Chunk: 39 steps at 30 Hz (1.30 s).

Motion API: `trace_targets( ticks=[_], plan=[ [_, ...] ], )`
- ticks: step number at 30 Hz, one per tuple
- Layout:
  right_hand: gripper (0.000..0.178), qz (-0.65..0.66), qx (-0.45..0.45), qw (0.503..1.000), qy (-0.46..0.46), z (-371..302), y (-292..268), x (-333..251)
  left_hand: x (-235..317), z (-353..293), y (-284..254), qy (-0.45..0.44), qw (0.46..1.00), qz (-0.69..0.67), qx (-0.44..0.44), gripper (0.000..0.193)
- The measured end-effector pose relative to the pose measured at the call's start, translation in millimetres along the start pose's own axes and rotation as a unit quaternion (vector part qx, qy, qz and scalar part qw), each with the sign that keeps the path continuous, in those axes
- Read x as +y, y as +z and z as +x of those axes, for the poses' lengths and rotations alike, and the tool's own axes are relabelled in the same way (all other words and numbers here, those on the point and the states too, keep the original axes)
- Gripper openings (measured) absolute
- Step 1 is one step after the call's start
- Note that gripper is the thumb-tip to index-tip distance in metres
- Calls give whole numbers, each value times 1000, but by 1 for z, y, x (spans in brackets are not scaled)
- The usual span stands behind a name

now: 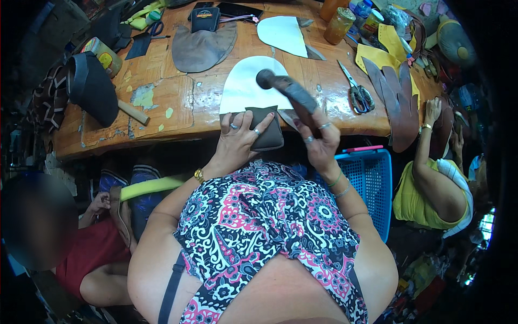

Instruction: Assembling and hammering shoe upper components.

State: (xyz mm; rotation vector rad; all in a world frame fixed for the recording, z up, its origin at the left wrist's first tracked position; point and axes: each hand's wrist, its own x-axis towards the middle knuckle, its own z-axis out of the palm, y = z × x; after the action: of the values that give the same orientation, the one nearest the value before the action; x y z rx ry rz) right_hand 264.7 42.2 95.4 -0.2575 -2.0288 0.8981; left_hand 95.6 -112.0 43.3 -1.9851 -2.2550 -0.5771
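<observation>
My right hand (322, 141) is closed around a hammer (295, 94) with a dark handle and a round dark head. The hammer head is over a white rounded piece (251, 81), which lies flat on the wooden table. A dark grey leather-like piece (268, 137) covers the near end of the white piece and hangs past the table's front edge. My left hand (237, 137) presses on that dark piece with its fingers spread. Whether the hammer head touches the white piece, I cannot tell.
Scissors (356, 92) and brown cut pieces (396, 102) lie to the right. A blue basket (372, 178) stands below the table edge. Another wooden-handled tool (133, 112) and a jar (102, 56) are at left. People sit on both sides of me.
</observation>
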Motion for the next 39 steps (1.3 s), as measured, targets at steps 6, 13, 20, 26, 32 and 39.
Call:
trace_targets(
  ticks=[6, 13, 20, 26, 32, 39],
  plan=[
    [56, -97, -188, 971, 111, 10, -3, 1, -4, -1, 3, 28, 999, 35, 27, 103],
    [57, -137, -201, 965, 98, 1, 17, 6, -3, -1, 7, 22, 999, 24, 21, 104],
    [55, 6, -55, 998, 15, 15, 16, -16, 1, 0, 0, 7, 1000, 16, -23, 100],
    [56, -125, -200, 969, 77, 13, 13, 9, -7, -2, 10, 34, 999, 34, 13, 105],
    [55, -12, 19, 999, -25, 19, -6, -26, -1, -1, 1, 14, 999, 28, -18, 102],
    [56, -139, -155, 974, 86, -3, 2, -2, -8, -2, 7, 34, 998, 48, -6, 103]
  ],
)
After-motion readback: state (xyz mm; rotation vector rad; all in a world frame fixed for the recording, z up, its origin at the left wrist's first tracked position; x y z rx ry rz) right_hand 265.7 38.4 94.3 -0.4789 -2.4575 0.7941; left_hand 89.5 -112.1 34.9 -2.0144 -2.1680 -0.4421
